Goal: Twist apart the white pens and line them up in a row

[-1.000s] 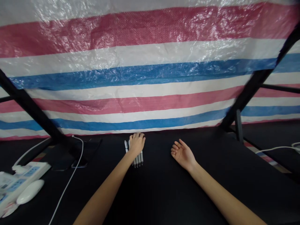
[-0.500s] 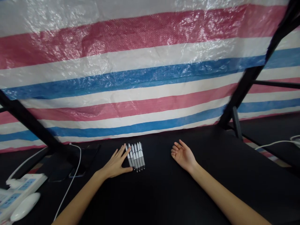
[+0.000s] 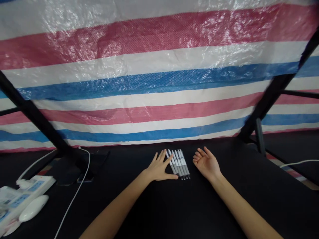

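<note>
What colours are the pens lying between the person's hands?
The pens are white and grey; this shows best in the head view.

Fig.: black tabletop (image 3: 154,212) w/ row of grey-white pens (image 3: 178,164) at 12 o'clock; pwr strip (image 3: 22,196), white mouse (image 3: 33,208), white cable (image 3: 74,189) at approx. 10 o'clock.

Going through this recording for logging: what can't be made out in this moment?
All in the head view:
- Pens beside the left hand: any printing is too small to read.
- Dark flat item: dark against a dark surface, so its kind can't be told.
- Power strip: cut off by the left edge.
- White cable: runs off the right edge, so its end is unseen.
</note>
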{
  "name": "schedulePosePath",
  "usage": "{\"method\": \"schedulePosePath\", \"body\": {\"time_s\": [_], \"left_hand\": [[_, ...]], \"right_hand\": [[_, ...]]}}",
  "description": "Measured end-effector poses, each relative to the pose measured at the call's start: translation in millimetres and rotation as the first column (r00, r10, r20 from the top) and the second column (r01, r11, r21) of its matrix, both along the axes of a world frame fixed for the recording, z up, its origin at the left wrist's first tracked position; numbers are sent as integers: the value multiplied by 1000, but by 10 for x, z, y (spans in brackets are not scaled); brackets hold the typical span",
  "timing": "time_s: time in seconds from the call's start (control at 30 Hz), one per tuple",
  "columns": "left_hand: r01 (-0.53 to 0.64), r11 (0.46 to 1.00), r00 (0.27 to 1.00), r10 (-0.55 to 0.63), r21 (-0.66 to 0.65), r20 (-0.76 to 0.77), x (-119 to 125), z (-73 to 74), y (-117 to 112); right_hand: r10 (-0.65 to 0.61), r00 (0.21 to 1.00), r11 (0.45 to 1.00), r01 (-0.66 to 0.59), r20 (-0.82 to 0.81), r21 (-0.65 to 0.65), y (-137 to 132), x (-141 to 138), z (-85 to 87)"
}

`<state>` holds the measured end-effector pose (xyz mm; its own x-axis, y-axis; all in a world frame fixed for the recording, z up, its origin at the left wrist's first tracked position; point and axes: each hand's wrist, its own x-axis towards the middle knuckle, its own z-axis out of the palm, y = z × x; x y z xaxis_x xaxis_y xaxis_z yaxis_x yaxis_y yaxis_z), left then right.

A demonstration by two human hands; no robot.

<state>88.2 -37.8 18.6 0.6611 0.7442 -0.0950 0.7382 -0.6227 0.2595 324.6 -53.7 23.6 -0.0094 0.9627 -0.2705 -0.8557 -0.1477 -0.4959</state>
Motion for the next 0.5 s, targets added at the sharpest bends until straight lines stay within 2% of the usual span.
{"method": "schedulePosePath", "body": {"time_s": [0.13, 0.27, 0.37, 0.5], "left_hand": [[51, 999, 996, -50, -4, 68, 282, -53, 20], [73, 997, 990, -76, 29, 122, 360, -110, 34], [37, 996, 990, -48, 84, 135, 203, -121, 31], [-123, 976, 989, 106, 180, 104, -258, -122, -7]], "right_hand": [[-40, 999, 999, 40, -9, -6, 22, 63, -18], [-53, 999, 999, 53, 1, 11, 47, 143, -62], [-70, 997, 997, 69, 19, 25, 59, 191, -89], [-102, 995, 995, 102, -4, -4, 59, 196, -81]]}}
